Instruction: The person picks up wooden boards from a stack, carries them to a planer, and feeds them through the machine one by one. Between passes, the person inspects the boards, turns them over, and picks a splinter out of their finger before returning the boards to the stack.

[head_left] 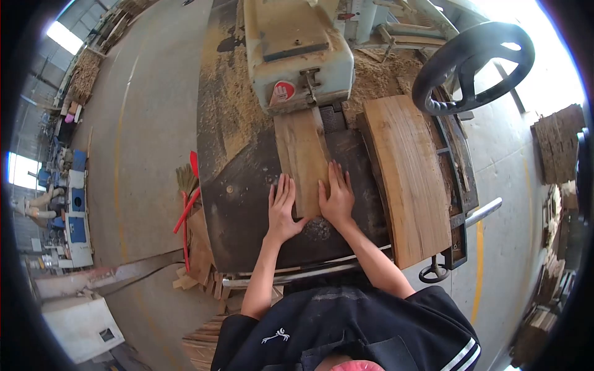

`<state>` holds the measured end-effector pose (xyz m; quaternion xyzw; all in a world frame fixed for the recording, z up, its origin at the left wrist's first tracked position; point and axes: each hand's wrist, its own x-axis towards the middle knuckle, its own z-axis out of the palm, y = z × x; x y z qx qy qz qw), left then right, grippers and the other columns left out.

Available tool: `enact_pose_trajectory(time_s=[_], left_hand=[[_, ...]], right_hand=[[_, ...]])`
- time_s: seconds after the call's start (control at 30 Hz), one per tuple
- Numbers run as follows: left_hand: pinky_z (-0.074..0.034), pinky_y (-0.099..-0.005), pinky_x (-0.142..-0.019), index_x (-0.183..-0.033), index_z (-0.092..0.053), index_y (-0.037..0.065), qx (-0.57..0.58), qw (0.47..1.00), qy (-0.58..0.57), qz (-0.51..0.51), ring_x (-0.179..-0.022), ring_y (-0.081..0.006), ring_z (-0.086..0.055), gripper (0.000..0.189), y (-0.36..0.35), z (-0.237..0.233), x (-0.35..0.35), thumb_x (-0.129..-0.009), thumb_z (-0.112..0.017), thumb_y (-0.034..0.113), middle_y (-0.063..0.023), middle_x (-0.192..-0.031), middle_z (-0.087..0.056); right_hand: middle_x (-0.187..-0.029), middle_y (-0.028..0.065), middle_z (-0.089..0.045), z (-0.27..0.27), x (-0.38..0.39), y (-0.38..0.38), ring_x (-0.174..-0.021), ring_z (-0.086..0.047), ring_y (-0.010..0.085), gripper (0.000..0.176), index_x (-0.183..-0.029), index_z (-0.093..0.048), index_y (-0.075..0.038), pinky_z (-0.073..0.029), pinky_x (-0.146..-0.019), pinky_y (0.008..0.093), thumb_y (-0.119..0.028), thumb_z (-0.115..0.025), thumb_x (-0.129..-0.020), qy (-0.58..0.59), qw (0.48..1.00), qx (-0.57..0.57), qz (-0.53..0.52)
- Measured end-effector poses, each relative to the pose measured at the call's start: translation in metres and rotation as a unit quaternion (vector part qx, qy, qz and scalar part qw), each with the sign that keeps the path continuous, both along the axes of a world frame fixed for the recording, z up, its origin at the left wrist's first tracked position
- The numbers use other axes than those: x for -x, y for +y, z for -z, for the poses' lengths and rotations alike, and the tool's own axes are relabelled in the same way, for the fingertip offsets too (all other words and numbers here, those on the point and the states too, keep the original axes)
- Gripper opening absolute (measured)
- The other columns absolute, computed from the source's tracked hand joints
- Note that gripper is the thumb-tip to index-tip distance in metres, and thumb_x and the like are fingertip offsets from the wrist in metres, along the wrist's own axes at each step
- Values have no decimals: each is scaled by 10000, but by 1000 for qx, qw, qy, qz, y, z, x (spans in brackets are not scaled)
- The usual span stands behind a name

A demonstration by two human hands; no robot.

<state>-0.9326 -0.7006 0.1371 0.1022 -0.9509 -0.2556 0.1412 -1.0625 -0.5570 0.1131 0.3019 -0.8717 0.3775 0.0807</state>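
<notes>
A wooden board [303,154] lies flat on the dark machine table [241,241], its far end under the light-coloured hood [300,55] of a woodworking machine. My left hand [284,211] rests along the board's left edge, fingers stretched forward and thumb at the near end. On the opposite edge lies my right hand [338,199], with fingers extended and thumb on the board's top face. Both hands are open, touching the board without wrapping round it. What happens to the board beneath the hood is hidden.
A wide stack of planks [408,179] lies right of the table, near a black handwheel [473,68]. Sawdust [229,105] covers the table's far left. Red-handled tools [185,216] and wood scraps stand left. Timber piles [560,145] line the right side.
</notes>
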Motion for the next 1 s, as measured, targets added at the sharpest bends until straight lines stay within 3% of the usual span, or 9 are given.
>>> enact_pose_trajectory(time_s=[0.4,0.5,0.57,0.7,0.77,0.8,0.87,0.9,1.0], left_hand=[[-202,-626,-1269,-1610,-361,-74,37,997,54,43,-1595,-395,-303,1235,-8,18,11,-663,-950,457,-306,-1637,-406],[-192,-580,-1288,-1616,-363,-64,35,998,44,16,-1597,-381,-302,1164,6,15,10,-715,-933,403,-294,-1643,-408],[-245,-504,-1290,-1591,-401,-75,4,1000,26,-12,-1593,-390,-301,1094,12,13,8,-756,-923,401,-306,-1646,-390],[-329,-445,-1256,-1555,-449,-86,-5,998,55,-35,-1571,-402,-339,984,20,26,21,-827,-876,420,-320,-1611,-430],[-437,-458,-1159,-1462,-539,-95,-102,982,101,-123,-1474,-439,-461,806,19,38,35,-894,-810,409,-321,-1507,-542],[-437,-458,-1159,-1462,-539,-95,-97,980,110,-133,-1474,-439,-461,806,24,39,35,-894,-810,409,-321,-1507,-542],[-444,-500,-1127,-1327,-618,-61,-66,963,136,-225,-1314,-482,-561,583,31,40,48,-967,-714,388,-309,-1391,-614],[-471,-531,-1017,-1212,-631,-1,42,945,212,-246,-1159,-436,-607,436,37,45,55,-980,-691,363,-222,-1216,-657],[-478,-514,-943,-1177,-651,36,73,922,180,-334,-1110,-398,-618,402,51,35,65,-966,-718,372,-181,-1114,-652]], right_hand=[[-1478,269,-598,13,12,-8,-1382,-578,409,555,-1478,-541,46,-451,-1179,503,-226,-659,-1009,25,998,44,35],[-1510,281,-562,19,12,-3,-1419,-536,414,604,-1500,-500,65,-408,-1215,494,-244,-659,-1007,9,998,59,17],[-1546,295,-512,22,9,6,-1457,-476,435,635,-1518,-462,78,-359,-1243,502,-251,-654,-1011,-8,998,63,-5],[-1611,308,-424,29,5,3,-1523,-372,454,712,-1554,-396,92,-256,-1292,515,-272,-664,-1003,-17,998,53,-37],[-1617,311,-413,24,0,7,-1524,-367,457,725,-1558,-386,92,-247,-1295,519,-273,-668,-998,-33,996,61,-51],[-1623,314,-403,24,5,6,-1525,-361,460,739,-1563,-376,92,-238,-1297,523,-273,-673,-994,-49,995,65,-53],[-1607,305,-432,24,7,2,-1509,-395,447,725,-1562,-393,81,-261,-1289,511,-256,-677,-987,-39,994,86,-55],[-1578,294,-474,23,9,2,-1480,-438,440,672,-1537,-436,61,-310,-1265,507,-245,-674,-988,-46,993,95,-45],[-1501,266,-568,13,6,8,-1405,-532,431,550,-1465,-529,24,-418,-1194,501,-223,-663,-993,-83,992,98,-5]])
